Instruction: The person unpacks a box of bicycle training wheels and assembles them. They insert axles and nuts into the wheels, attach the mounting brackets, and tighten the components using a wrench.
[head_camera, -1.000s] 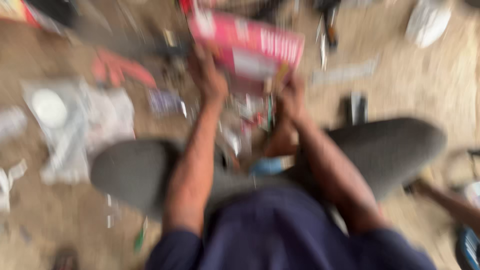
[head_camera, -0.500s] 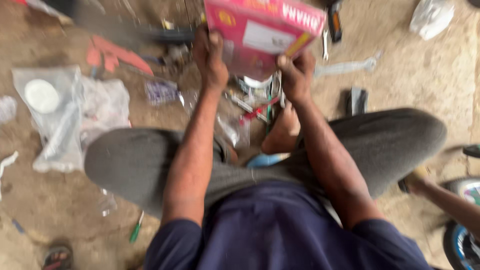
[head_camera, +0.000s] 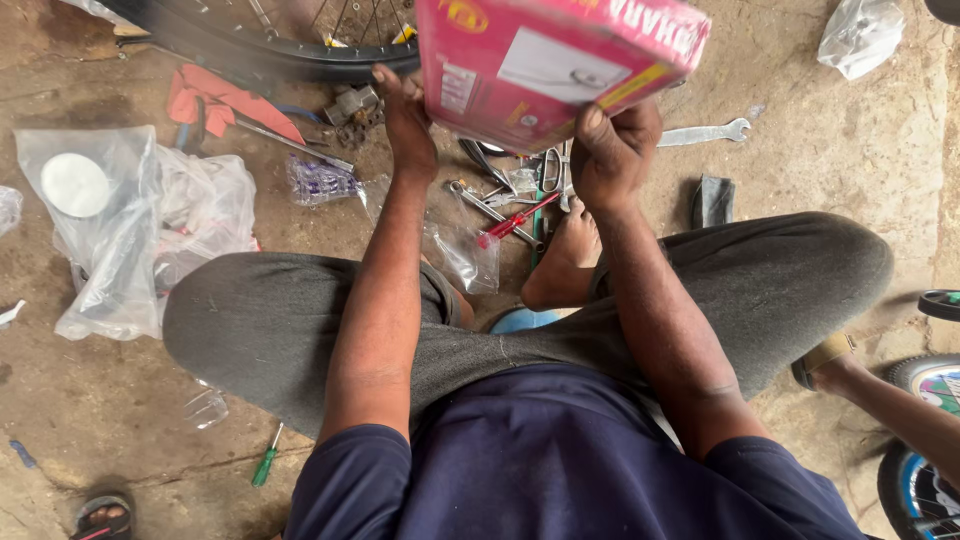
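Our left hand (head_camera: 408, 120) and right hand (head_camera: 612, 150) both grip the pink box (head_camera: 545, 60), still closed; tools (head_camera: 500, 215) lie untouched on the floor (head_camera: 860, 150).

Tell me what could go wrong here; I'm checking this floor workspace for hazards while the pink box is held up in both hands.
1. The pink box is held up by the left hand and right hand right above the scattered tools; anything that slips out could land among them or on the bare foot.
2. The red-handled screwdriver and metal tools lie close beside that foot, so a shift of the leg could mean a jab.
3. The clear plastic bags spread over the floor could be slippery underfoot.
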